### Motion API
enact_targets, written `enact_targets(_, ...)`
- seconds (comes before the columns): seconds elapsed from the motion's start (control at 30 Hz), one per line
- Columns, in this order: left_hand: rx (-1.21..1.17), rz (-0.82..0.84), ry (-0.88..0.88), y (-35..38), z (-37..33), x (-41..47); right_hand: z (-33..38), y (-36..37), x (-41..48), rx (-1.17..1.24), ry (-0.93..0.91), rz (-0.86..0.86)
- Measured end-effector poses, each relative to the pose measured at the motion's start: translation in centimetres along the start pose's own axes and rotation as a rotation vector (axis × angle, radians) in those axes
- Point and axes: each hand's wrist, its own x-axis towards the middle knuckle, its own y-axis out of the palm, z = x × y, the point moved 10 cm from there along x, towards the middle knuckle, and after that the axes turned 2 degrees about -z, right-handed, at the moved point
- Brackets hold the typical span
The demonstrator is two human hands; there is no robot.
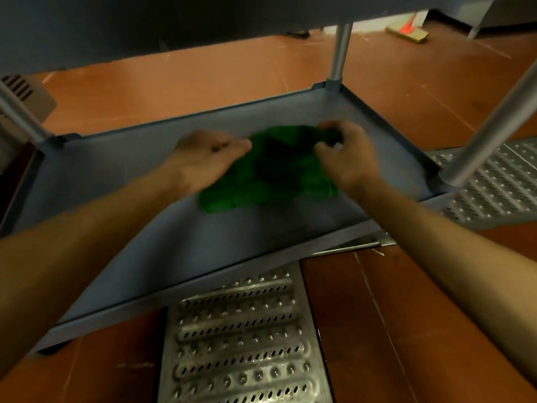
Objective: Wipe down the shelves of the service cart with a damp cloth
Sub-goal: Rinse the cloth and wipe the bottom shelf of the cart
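A: Forearms (87, 248) nearest lens, both bare, reaching in from bottom corners. Next item?

B: Item 1, cloth (261, 175): green, crumpled. Lies on lower shelf (162, 251), right of centre, nearer far rim than near rim.

A: Hands?

B: Item 2, L hand (203, 158): flat, fingers approx. straight, resting on cloth's left edge, gripping nothing. Item 3, R hand (345, 155): fingers curled, pinching a bunch of cloth at its far right corner.

A: Progress est.?

B: Judged mid-task. Looks like cloth is being bunched or spread out, not swept across.
- Lower shelf: no wet/dry line readable, so wiped portion unknown.
- Upper shelf (145, 21): underside only in view. Top surface N/A, so cannot say done or not.
- Further shelves, if any: out of frame.
- Est. remaining: rest of lower shelf at min.

A: Obscured or unclear?

B: Several entries.
- Both hands and cloth are motion-blurred, so fingertip detail is poor.
- Shelf's far left corner sits behind post (20, 117).
- Cloth dampness can't be verified.
- Light is dim, so grime or streaks don't show.
- Misc: grate (241, 338) set in floor (436, 330) below near rim.
- Misc: orange-and-tan object (406, 32) far back, too small to ID.
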Motion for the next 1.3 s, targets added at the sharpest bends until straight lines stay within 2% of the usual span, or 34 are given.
enact_targets(0.07,0.080,0.176,0.032,4.0,1.2,-1.0,-0.2,3.8,-1.7,-0.255,-0.099,0.110)
enact_targets(0.1,0.106,0.189,0.055,5.2,1.7,-1.4,-0.5,5.6,-2.4,-0.362,-0.147,0.162)
enact_targets(0.2,0.122,0.067,0.070,6.7,3.9,-1.8,-2.4,10.7,-4.0,-0.520,-0.172,0.310)
enact_targets(0.3,0.149,-0.051,0.016,6.9,6.0,-2.1,-3.3,12.9,-3.5,-0.506,-0.097,0.308)
enact_targets(0.43,0.171,-0.049,-0.015,6.9,7.4,-1.6,-3.4,14.8,-2.4,-0.511,-0.028,0.257)
enact_targets(0.57,0.112,-0.098,-0.008,6.5,8.3,-0.7,-3.3,16.3,-2.1,-0.646,-0.029,0.256)
enact_targets(0.77,0.188,-0.261,-0.083,6.0,9.7,2.7,-3.5,16.5,-0.9,-0.631,-0.068,0.231)
enact_targets(0.9,0.152,-0.242,-0.085,7.7,9.8,3.3,-3.8,16.2,0.4,-0.622,-0.099,0.200)
enact_targets(1.07,0.078,-0.154,0.061,9.8,9.3,0.6,-4.5,15.7,3.5,-0.598,-0.135,0.144)
enact_targets(1.3,0.167,-0.135,0.017,10.7,10.4,0.5,-5.8,15.6,9.7,-0.592,-0.128,0.127)
